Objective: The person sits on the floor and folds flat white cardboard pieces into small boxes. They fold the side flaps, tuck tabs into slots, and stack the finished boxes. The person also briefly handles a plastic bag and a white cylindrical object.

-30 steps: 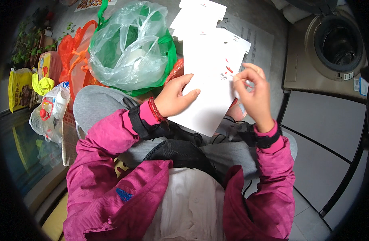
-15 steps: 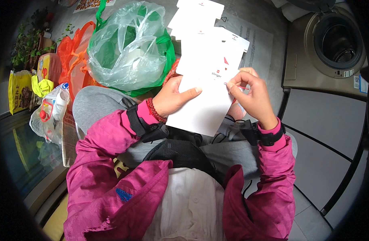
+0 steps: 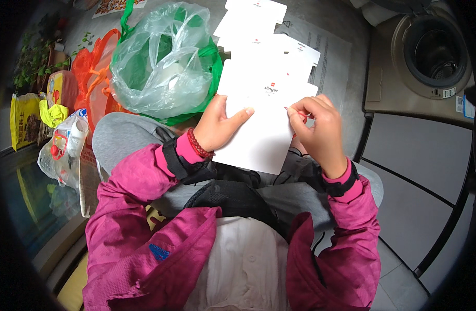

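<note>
My left hand (image 3: 221, 124) grips the left edge of a white printed cardboard sheet (image 3: 253, 142), thumb flat on its face. The sheet is held over my lap and carries a small red mark and dark lettering. My right hand (image 3: 318, 127) is closed in a pinch at the sheet's right edge. A thin red strip (image 3: 304, 116) shows between its fingers; its exact kind is unclear. Beyond the held sheet lie more white flattened cardboard pieces (image 3: 248, 26) with notched edges, partly overlapped by it.
A clear plastic bag (image 3: 160, 78) inside a green bag stands left of the sheets, with orange bags (image 3: 95, 78) beside it. Plastic bottles in a bag (image 3: 66, 145) and a yellow pack (image 3: 25, 119) are further left. A front-loading washing machine (image 3: 378, 85) stands at right.
The right hand's fingers have curled in and the red strip looks bunched. The red shape formerly seen on the sheet's right part is now mostly hidden. The sheet has shifted slightly left.
</note>
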Motion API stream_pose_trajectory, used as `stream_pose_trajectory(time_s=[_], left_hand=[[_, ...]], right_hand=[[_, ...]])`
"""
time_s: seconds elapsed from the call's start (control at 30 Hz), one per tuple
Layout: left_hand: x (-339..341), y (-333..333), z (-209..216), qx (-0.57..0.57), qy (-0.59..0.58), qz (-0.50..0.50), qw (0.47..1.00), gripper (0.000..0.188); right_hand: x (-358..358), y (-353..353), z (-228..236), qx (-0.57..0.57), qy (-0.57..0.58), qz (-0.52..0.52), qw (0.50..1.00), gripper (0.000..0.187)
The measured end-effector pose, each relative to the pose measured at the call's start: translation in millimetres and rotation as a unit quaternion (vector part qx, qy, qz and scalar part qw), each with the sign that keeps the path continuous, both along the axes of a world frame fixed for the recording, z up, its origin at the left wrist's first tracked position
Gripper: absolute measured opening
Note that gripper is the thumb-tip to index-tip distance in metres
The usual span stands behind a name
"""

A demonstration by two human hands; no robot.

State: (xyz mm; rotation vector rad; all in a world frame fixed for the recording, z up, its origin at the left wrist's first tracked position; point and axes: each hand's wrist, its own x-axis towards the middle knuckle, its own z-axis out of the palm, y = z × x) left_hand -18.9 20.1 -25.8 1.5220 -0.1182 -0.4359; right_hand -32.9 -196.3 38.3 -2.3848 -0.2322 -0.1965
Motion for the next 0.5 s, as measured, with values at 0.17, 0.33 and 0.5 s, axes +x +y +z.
stream_pose_trajectory(time_s=[0.17, 0.33, 0.5], left_hand=[[-0.9, -1.0, -0.1, -0.012, -0.065, 0.016, 0.998, 0.043], [-1.7, -0.5, 3.2, -0.02, -0.057, 0.006, 0.998, 0.051], [-1.0, -3.3, 6.1, -0.05, -0.073, 0.007, 0.996, 0.054]], right_hand=[[0.0, -1.3, -5.5, -0.001, -0.022, 0.008, 1.0, 0.011], [-0.4, -1.3, -6.5, -0.001, -0.023, 0.01, 1.0, 0.011], [-0.8, -1.3, -7.9, -0.006, -0.018, 0.008, 1.0, 0.01]])
